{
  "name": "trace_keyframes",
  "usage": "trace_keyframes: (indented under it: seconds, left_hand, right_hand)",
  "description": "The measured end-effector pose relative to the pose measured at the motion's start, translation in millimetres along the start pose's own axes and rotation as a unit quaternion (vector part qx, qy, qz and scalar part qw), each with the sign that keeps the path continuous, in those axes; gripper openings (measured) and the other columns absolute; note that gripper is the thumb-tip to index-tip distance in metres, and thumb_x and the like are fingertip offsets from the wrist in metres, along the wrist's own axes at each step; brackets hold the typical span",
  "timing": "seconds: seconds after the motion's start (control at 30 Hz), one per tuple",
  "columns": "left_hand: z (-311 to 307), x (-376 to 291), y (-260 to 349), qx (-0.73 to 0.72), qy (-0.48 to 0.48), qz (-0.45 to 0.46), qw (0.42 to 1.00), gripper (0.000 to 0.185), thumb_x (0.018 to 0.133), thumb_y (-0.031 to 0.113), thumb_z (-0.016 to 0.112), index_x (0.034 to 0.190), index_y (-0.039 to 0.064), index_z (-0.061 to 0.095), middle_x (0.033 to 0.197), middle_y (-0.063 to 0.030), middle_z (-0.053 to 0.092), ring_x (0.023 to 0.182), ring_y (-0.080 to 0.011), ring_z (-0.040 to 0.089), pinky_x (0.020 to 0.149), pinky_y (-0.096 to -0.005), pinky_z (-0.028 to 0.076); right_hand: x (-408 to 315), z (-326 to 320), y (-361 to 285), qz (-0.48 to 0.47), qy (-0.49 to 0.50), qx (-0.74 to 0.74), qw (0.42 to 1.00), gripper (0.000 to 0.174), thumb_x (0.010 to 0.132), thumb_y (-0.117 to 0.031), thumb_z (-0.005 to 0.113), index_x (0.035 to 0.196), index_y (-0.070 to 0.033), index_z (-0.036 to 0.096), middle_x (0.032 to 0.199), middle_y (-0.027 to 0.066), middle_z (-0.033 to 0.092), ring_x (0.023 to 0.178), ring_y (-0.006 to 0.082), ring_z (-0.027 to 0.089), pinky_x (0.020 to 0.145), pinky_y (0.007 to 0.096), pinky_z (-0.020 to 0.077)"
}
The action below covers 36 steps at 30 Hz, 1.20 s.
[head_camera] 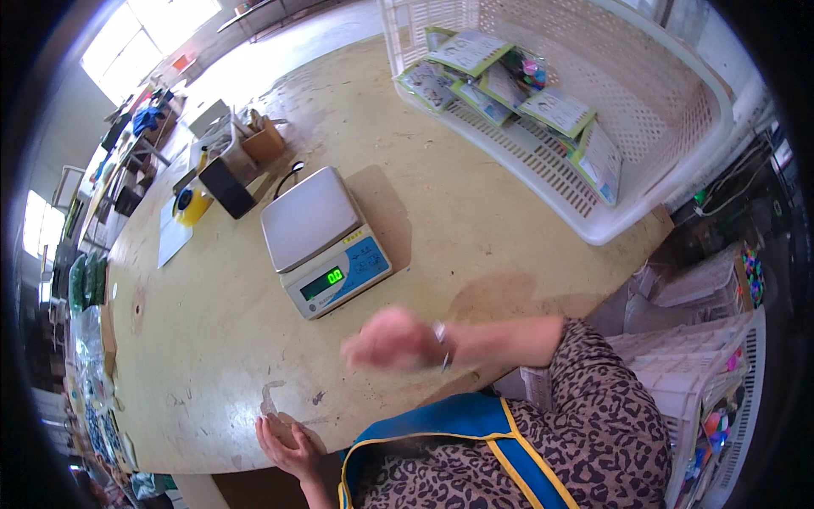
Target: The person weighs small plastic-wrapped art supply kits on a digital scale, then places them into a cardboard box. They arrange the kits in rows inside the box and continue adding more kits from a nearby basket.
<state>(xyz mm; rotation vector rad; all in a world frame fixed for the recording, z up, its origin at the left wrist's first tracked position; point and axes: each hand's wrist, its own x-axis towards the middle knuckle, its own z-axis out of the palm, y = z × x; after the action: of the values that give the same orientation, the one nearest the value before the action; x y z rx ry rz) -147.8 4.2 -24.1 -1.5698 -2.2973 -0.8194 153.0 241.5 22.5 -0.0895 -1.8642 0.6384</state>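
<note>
My right hand (391, 340), blurred by motion, hovers over the wooden table (216, 356) in front of my body, with a bracelet at its wrist. Its fingers look curled, but whether it holds anything is unclear. My left hand (286, 445) rests at the near table edge, fingers apart, with nothing visible in it. Beyond the hands stands an electronic scale (337, 273) with a bare metal pan (310, 216) and a lit green display reading 0.0. Several flat packets with printed cards (559, 111) lie in a white plastic basket (598, 229) at the upper right.
Left of the scale are a dark smartphone (227, 189), a yellow tape roll (191, 207) on paper and a cardboard box (264, 143). Plastic crates (683, 394) with colourful small items stand at my right. Bagged goods (89, 280) line the far left edge.
</note>
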Motion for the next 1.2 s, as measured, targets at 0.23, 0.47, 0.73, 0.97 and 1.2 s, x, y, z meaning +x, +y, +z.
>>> trace_keyframes:
  seconds: [0.23,0.47,0.73,0.97,1.2]
  left_hand:
    - [0.3,20.0,-1.2,-0.063,-0.070,-0.024,0.995,0.061,0.088,0.019,0.068,0.141,-0.006,0.050,0.146,-0.0260,0.051,0.138,-0.0421,0.046,0.118,-0.0506,0.035]
    - [3.3,13.3,-11.3,-0.079,-0.054,-0.059,0.994,0.065,0.089,0.023,0.072,0.143,-0.005,0.048,0.146,-0.0242,0.052,0.138,-0.0421,0.047,0.118,-0.0499,0.035]
    - [-7.3,29.5,7.7,-0.231,-0.035,-0.215,0.948,0.054,0.099,0.011,0.063,0.148,0.000,0.044,0.148,-0.0173,0.051,0.138,-0.0297,0.049,0.119,-0.0450,0.031]
    - [11.8,85.1,16.9,-0.377,-0.002,-0.039,0.926,0.057,0.096,0.003,0.063,0.149,0.000,0.042,0.143,-0.0203,0.054,0.133,-0.0313,0.054,0.117,-0.0477,0.036]
    - [36.3,120.1,62.1,-0.527,-0.058,-0.015,0.848,0.058,0.094,-0.004,0.062,0.149,0.001,0.043,0.140,-0.0184,0.057,0.134,-0.0297,0.054,0.117,-0.0463,0.038]
  right_hand:
    - [32.6,-237.3,116.2,0.213,0.183,-0.519,0.807,0.032,0.083,-0.011,0.076,0.114,-0.010,0.070,0.130,0.0168,0.062,0.123,0.0357,0.058,0.106,0.0447,0.0464]
    - [60.0,-325.2,183.6,0.506,-0.048,-0.668,0.544,0.030,0.093,-0.018,0.062,0.121,-0.015,0.074,0.164,0.0142,0.032,0.151,0.0322,0.031,0.123,0.0537,0.0260]
    - [106.7,-424.1,150.0,0.408,0.075,-0.707,0.573,0.026,0.091,-0.019,0.057,0.107,-0.012,0.077,0.107,0.0211,0.072,0.101,0.0398,0.070,0.086,0.0517,0.0552]
    - [138.6,-425.3,45.3,0.182,0.236,-0.622,0.724,0.022,0.088,-0.012,0.063,0.103,-0.011,0.080,0.098,0.0144,0.077,0.086,0.0271,0.074,0.081,0.0383,0.0577]
    - [125.6,-251.2,74.7,0.337,0.280,-0.161,0.884,0.027,0.089,-0.008,0.071,0.115,0.000,0.072,0.110,0.0076,0.072,0.097,0.0145,0.068,0.087,0.0286,0.0553]
